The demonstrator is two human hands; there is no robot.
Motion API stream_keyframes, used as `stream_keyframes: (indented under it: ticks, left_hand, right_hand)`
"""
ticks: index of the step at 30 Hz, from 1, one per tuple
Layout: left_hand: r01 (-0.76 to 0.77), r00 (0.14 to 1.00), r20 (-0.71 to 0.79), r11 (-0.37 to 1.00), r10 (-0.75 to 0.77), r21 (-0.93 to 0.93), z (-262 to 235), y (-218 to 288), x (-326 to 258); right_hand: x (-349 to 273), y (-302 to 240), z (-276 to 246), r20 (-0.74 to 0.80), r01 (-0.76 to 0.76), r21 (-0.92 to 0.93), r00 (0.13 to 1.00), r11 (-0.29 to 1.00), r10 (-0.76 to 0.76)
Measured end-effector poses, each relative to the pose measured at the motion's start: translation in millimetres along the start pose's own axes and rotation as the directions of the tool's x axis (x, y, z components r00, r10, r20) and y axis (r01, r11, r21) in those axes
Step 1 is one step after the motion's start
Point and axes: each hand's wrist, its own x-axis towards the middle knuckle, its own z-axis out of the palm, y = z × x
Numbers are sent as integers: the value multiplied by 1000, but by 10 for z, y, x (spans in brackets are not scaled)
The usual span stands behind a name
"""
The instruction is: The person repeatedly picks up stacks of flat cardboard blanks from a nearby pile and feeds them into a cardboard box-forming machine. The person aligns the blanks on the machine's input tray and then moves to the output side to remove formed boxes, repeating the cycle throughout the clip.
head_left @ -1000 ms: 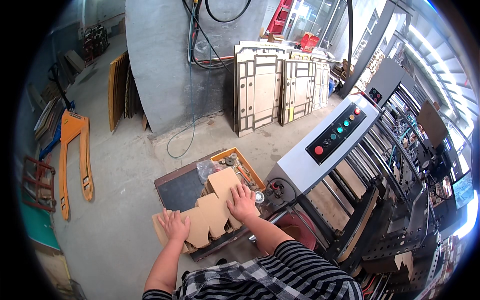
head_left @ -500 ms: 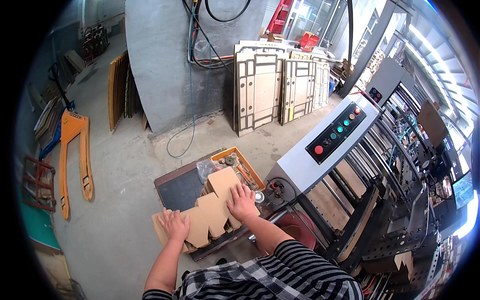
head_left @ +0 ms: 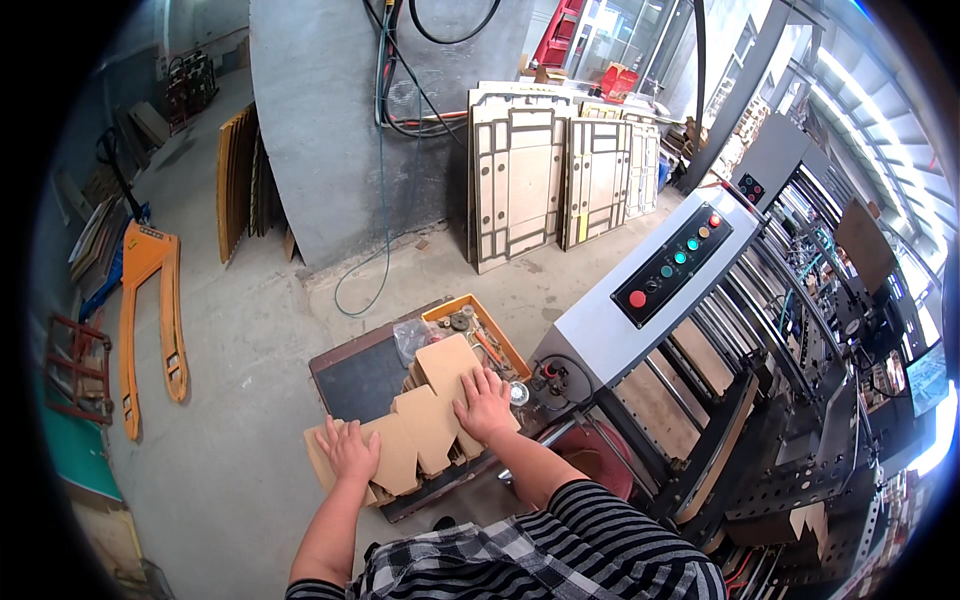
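Observation:
A stack of die-cut brown cardboard blanks (head_left: 424, 420) lies on a dark-topped table (head_left: 355, 384) in front of me. My left hand (head_left: 348, 452) rests on the stack's left end, fingers spread. Toward the other end, my right hand (head_left: 487, 405) lies flat on the cardboard, its fingers also stretched out. Neither hand is closed round anything. Beyond the stack sits a yellow tray (head_left: 497, 336) of small parts and tools, with a clear plastic bag (head_left: 411, 338) beside it. The lower layers of the stack are partly hidden.
A machine with a button panel (head_left: 680, 262) stands close on my right. An orange pallet jack (head_left: 150, 262) is on the floor at left. Cutting-die boards (head_left: 517, 185) lean at the back near a grey wall (head_left: 320, 130). A thin hose (head_left: 385, 255) loops onto the floor.

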Motion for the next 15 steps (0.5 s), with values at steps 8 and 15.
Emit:
stream_keyframes:
  ticks: [8,15]
  left_hand:
    - [6,1000,6,1000,-6,-5,30,-16,7]
    - [2,1000,19,1000,-3,4,-21,11,1]
  right_hand:
    - [1,21,41,-21,9,16,1000,1000,-8]
    - [3,19,33,-17,7,4,1000,1000,-7]
